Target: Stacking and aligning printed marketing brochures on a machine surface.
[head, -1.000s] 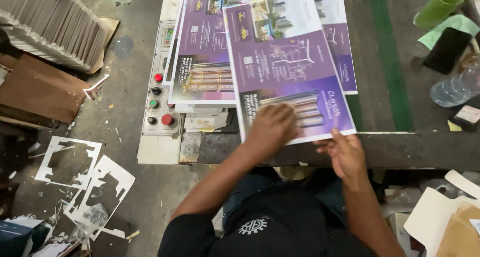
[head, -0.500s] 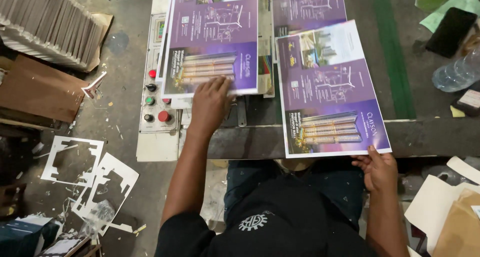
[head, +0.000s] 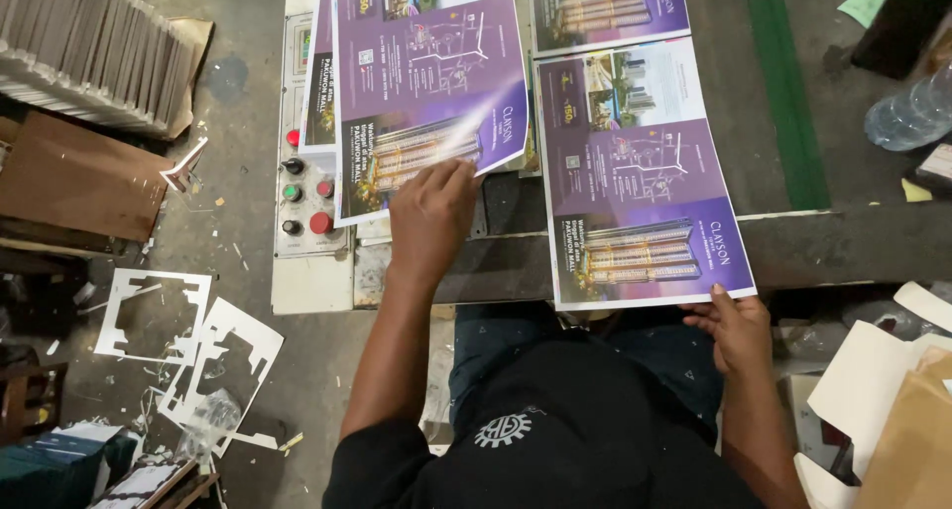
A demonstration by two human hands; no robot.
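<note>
1. Pressing flat, the left hand (head: 428,212) rests open-fingered on a purple printed sheet (head: 426,83) atop the stack by the control panel (head: 305,194).
2. Right hand (head: 739,329) pinches another purple sheet's (head: 640,172) near corner on the worktable (head: 853,241).

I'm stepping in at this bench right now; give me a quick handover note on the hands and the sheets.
Left hand: flat on the lower edge of the left purple sheet, over the stack beside the control panel.
Right hand: grip on the near corner of the right purple sheet, which overhangs the table edge.
Done: two sheets lie side by side.
Left: neither hand has let go.
</note>
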